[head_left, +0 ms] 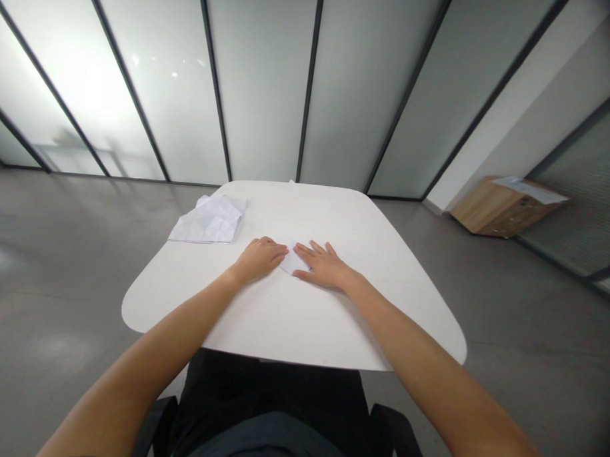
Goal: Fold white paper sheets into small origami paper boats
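A small folded piece of white paper (292,262) lies flat near the middle of the white table (292,321). My left hand (262,258) is closed at the paper's left side, its fingers together and the tips on that edge. From the right, my right hand (324,266) rests on the paper with its fingers spread and flat, the thumb along the near edge. Part of the paper is hidden under both hands, so its full shape cannot be made out.
Creased, loosely folded white sheets (210,220) lie at the table's far left edge. Beyond the table runs a frosted glass partition (262,87) with dark frames. A wooden cabinet (500,209) with papers on top stands at the right. Black chair armrests (398,432) flank my lap.
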A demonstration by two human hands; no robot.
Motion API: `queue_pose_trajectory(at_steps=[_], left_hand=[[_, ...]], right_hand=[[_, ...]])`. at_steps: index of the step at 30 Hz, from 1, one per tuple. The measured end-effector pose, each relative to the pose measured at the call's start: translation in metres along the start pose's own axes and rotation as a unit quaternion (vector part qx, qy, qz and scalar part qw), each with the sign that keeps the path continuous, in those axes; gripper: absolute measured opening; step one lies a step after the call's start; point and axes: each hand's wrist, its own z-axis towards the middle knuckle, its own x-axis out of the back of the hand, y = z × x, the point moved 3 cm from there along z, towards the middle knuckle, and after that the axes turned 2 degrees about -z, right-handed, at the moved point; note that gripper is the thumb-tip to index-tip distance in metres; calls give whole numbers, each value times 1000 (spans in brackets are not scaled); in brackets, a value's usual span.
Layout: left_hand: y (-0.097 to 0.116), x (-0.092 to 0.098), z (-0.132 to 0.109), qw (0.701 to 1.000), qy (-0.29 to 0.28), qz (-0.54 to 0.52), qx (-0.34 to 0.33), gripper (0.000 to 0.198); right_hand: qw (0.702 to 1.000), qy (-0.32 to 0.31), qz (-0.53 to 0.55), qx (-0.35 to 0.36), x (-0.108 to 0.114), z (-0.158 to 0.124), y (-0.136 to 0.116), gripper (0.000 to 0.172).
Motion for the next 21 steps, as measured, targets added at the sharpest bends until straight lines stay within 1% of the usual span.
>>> queue_pose_trajectory(at_steps=[4,6,10,13,17,19,21], left_hand=[[0,2,0,999,26,11,18,31],[-1,2,0,999,35,9,28,31],[-3,-1,0,998,39,-5,39,30],[-3,-2,1,998,41,-16,46,29],[-4,-3,1,997,41,-29,50,29],[-7,-2,1,998,37,-36,36,30],[-11,-2,0,999,19,-44,9,32]], right_hand=[[1000,18,12,-5,2,1,-1,84],[999,37,27,-24,4,3,2,80],[993,91,18,-78,8,5,14,52],[991,119,5,-68,8,6,21,37],[989,128,10,-68,6,5,23,32],[989,131,9,-73,7,4,23,31],[988,134,8,-74,7,4,22,30]])
